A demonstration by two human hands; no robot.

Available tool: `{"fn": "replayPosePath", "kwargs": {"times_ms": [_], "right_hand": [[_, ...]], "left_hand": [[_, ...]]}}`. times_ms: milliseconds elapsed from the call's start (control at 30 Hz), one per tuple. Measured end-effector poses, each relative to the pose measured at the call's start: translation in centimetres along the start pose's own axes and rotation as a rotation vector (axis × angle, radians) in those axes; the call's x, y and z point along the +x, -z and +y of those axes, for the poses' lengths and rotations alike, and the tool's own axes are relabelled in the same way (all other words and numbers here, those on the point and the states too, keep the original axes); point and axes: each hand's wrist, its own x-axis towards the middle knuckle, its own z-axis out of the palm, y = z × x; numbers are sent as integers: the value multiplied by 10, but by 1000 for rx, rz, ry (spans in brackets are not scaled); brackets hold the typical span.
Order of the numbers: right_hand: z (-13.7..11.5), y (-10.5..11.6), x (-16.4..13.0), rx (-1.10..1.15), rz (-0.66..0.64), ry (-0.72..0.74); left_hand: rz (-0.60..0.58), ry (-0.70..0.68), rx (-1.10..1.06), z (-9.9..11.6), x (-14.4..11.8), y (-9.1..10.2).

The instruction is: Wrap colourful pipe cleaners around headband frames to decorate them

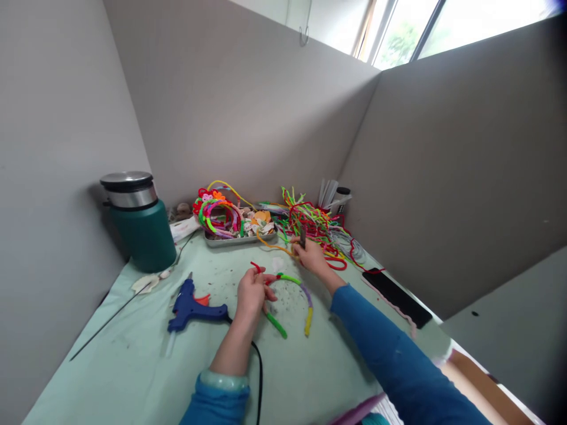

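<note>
My left hand [252, 292] rests on the pale green table cover and pinches a headband [305, 298] wrapped in green, purple and yellow pipe cleaner, with a red pipe cleaner end [256, 267] sticking up by the fingers. My right hand [310, 255] reaches farther back and holds a small dark tool [302, 237] at the edge of a heap of loose pipe cleaners [312, 221]. Both sleeves are blue.
A blue glue gun [192, 307] lies left of my left hand, its black cord running toward me. A metal tray [237, 239] of wrapped headbands stands at the back. A green flask [140, 221] is back left, a black phone [401, 295] right. Grey partitions enclose the desk.
</note>
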Motion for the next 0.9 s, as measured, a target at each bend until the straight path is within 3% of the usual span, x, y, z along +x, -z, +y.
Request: {"fn": "replayPosePath", "kwargs": {"times_ms": [133,267,400,533,633,767,900], "right_hand": [[-2,1,0,58,-132,26],[-6,3,0,20,-74,30],[-7,4,3,79,-193,46],[-6,4,6,43,-156,27],[-4,4,6,76,-201,32],[-1,6,7,-12,-126,23],[1,6,7,38,-235,40]], "left_hand": [[-1,-1,-5,0,1,1],[16,-2,-41,-3,5,1],[17,-6,-61,-4,7,2],[34,1,-43,-3,6,2],[52,-13,-33,-1,6,2],[52,-15,-25,-1,5,1],[49,-36,-22,-2,5,2]]}}
